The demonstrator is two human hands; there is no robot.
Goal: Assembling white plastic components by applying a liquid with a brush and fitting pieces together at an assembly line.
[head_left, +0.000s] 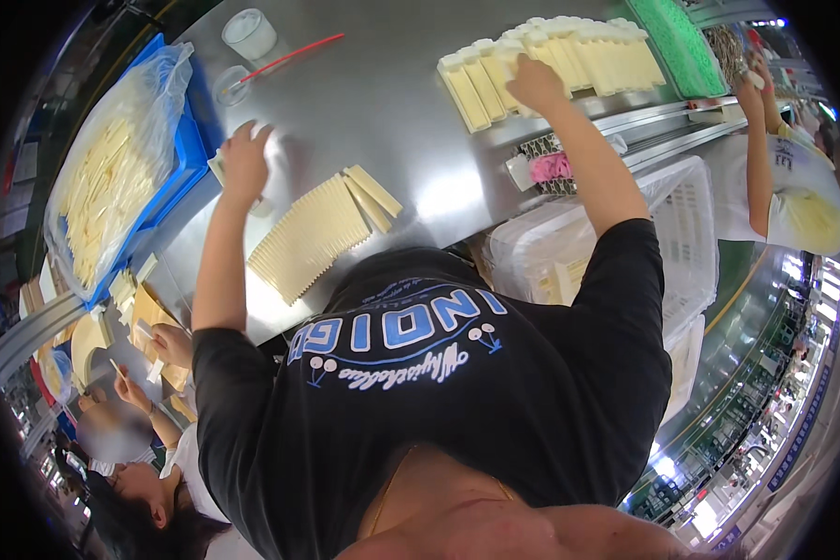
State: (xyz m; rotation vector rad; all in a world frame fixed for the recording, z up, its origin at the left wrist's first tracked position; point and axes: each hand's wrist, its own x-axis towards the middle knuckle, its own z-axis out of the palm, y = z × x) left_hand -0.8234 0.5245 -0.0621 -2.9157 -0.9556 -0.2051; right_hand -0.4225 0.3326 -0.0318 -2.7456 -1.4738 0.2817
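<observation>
- Work with a close-set row of oblong cream blocks with white ends (616,67) is judged to be in hand: one block is apparently being set or adjusted at the row.
- The right hand (537,86) is laid over the row near its left part, fingers bent downward; whether a block is grasped cannot be told.
- The left hand (243,161) is held over the table's left side, fingers curled, with a pale slim piece (217,170) partly hidden by it; whether that piece is gripped cannot be told.
- For the next move, a light fingertip touch seems called for, since neighbouring blocks could easily be knocked out of line.
- A fan of thin ribbed cream strips (308,235) is laid near the body, with a few loose strips (375,198) beside it.
- The surface is formed by a glossy grey metal tabletop (373,112), on which a white plastic cup (249,35) and a thin red stick (294,58) are placed.
- At the left, more cream strips are held in a bright blue plastic tray (194,149) lined with clear film.
- Behind, a green floor (739,257) and co-workers on both sides are seen.
</observation>
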